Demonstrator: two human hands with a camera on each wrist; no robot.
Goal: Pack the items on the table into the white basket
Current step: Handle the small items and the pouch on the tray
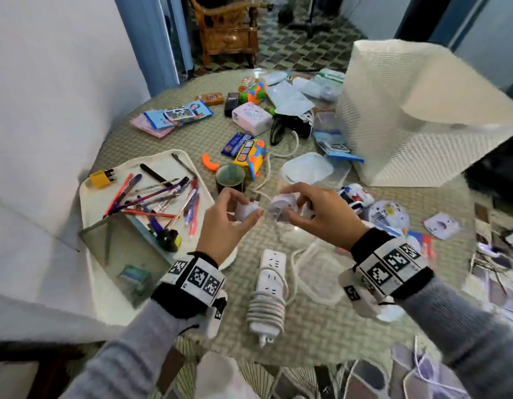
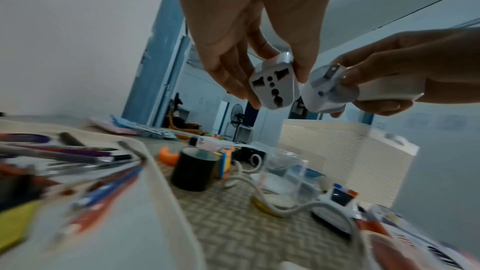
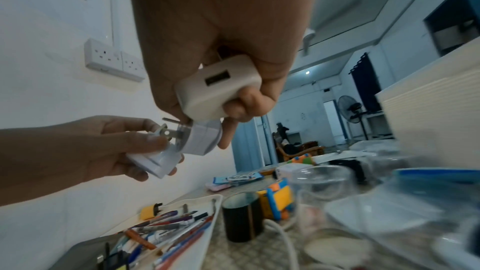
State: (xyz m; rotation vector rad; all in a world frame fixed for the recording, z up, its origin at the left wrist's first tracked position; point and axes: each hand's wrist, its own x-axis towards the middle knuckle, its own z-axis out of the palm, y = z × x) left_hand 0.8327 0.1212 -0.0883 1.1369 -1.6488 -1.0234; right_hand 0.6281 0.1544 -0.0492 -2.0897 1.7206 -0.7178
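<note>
left wrist view: travel adapter (image 2: 274,89), pinched in left hand (image 2: 233,27) above tabletop (image 1: 321,335). right hand (image 2: 415,68) grips charger (image 3: 218,89), prongs bared. both likely light, rigid, slick; hold by bodies. white basket (image 1: 408,110) well apart.

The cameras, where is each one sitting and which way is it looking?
Head: on the person's head, looking down at the table; both forearms and hands show.
Left wrist: under the left hand, looking along its fingers at the travel adapter and white basket.
Right wrist: under the right hand, looking at the USB charger.
All share the adapter and pen tray.
</note>
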